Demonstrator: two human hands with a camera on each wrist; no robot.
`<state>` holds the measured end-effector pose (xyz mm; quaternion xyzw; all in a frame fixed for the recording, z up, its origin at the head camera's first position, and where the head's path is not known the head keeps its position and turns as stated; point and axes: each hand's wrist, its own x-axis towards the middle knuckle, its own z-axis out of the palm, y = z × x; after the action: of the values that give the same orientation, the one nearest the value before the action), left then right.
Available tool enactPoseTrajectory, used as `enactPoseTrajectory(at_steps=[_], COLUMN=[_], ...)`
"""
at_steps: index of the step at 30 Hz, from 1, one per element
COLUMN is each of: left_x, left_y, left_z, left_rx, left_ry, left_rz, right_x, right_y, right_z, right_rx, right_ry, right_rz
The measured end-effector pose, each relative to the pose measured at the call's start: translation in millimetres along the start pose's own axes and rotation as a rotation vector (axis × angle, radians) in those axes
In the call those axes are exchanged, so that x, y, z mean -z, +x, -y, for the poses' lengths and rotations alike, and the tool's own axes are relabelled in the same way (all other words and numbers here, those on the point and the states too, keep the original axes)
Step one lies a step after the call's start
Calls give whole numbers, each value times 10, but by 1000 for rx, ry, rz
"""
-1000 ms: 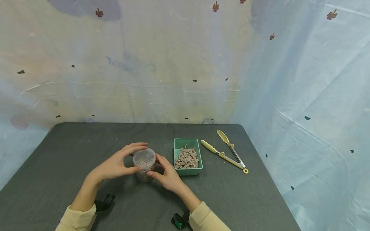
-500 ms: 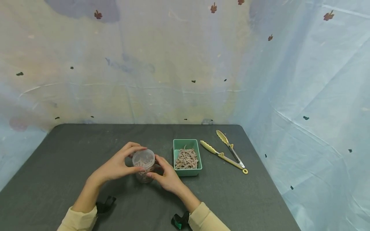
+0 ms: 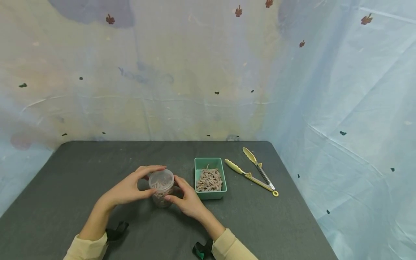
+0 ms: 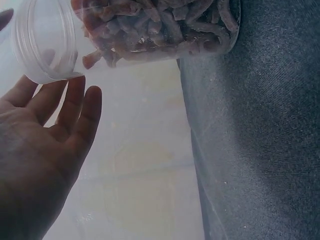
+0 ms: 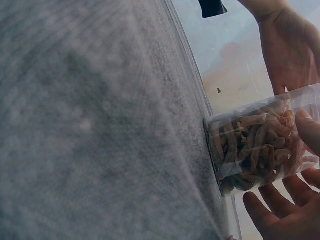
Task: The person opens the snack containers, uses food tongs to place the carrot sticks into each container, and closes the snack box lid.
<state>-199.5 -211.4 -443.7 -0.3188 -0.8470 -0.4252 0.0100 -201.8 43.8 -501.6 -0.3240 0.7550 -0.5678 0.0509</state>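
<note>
A clear plastic jar (image 3: 161, 201) stands upright on the table, filled partway with brownish-grey curled strips (image 5: 255, 140). On its top sits a translucent lid (image 3: 161, 178). My left hand (image 3: 127, 190) spans this lid from the left, thumb at the near side and fingers at the far side. In the left wrist view, the fingertips (image 4: 75, 85) meet the ribbed lid rim. My right hand (image 3: 189, 202) holds the jar's upper body from the right, its thumb in front and fingers behind.
Right of the jar is a green rectangular tray (image 3: 210, 195) holding more of the strips. Beyond it, yellow-tipped tongs (image 3: 256, 180) lie spread on the dark table (image 3: 276, 227). A patterned sheet (image 3: 182, 72) hangs behind and along the right side.
The left hand's fingers have shifted slightly on the lid and its back has lowered. The right hand keeps its hold, and the jar stays in place. The head view has tilted slightly.
</note>
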Motion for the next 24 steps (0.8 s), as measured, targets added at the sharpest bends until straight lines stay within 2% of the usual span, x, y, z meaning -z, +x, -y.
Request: enactPoseTrajectory(at_steps=[5,11,17,24], left_x=[-36,-54,-40,-12], left_y=[35,52,47,30], left_z=[-4,-11,5,27], left_rx=[-25,-3,-17,-66], left_ry=[30,66,47,9], left_rz=[-52,-97,-82,-50], right_x=[-5,-8,-9,-10], right_y=[-3,3,-1,-3], right_z=[-2,-2,4,0], right_rx=[-10,-8,-22,-29], right_ry=[0,3,0,5], right_rz=[-4,-6,-4,-8])
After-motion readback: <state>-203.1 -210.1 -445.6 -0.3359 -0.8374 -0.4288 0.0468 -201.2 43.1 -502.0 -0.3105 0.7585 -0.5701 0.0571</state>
